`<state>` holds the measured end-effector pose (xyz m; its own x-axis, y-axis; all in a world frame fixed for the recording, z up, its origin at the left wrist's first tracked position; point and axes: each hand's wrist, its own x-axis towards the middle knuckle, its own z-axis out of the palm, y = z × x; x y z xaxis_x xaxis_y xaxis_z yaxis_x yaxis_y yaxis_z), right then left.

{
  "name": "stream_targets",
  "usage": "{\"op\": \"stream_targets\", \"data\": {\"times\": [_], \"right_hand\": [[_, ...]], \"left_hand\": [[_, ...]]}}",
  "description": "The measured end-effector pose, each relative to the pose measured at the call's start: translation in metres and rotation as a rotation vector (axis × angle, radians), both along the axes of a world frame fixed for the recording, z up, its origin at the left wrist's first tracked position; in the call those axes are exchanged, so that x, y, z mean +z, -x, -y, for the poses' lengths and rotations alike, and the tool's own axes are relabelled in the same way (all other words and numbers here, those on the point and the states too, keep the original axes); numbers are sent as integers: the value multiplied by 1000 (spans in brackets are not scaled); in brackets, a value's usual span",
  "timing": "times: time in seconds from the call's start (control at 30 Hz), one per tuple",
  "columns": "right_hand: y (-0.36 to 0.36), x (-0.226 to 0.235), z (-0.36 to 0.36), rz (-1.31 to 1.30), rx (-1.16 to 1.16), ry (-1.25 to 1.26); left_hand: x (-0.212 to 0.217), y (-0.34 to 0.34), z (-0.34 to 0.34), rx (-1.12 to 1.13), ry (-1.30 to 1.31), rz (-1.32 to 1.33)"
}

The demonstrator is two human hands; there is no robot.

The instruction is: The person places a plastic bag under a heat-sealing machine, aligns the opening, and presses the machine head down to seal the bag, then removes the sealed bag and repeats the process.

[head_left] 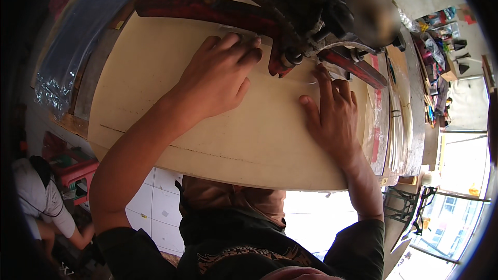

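My left hand rests over a large cream-coloured board or sheet, its fingers bent and its thumb apart from them. Its fingertips are close to a dark red metal bar, and no held thing shows between them. On the right, my right hand lies with fingers stretched forward and thumb spread, fingertips near a second, shorter red bar. Both bars belong to a dark metal machine with screw knobs. Some thin clear material shows by the right fingertips; its kind is hard to make out.
Clear plastic sheets hang over the table's left side. A bundle of pale strips lies along the right edge, with cluttered goods beyond. At lower left a person in a grey shirt bends beside a red plastic stool.
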<state>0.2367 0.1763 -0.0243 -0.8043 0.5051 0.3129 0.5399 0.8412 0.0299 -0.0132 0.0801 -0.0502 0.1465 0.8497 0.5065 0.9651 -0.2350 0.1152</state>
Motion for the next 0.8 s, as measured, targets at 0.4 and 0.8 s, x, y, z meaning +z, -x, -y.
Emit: {"op": "stream_targets", "data": {"times": [0.4,0.8], "right_hand": [[-1,-1,-1,12,9,-1],[0,-2,0,19,-1,-15]], "left_hand": [[1,0,0,1,22,-2],[3,-1,1,5,65,-9]]}}
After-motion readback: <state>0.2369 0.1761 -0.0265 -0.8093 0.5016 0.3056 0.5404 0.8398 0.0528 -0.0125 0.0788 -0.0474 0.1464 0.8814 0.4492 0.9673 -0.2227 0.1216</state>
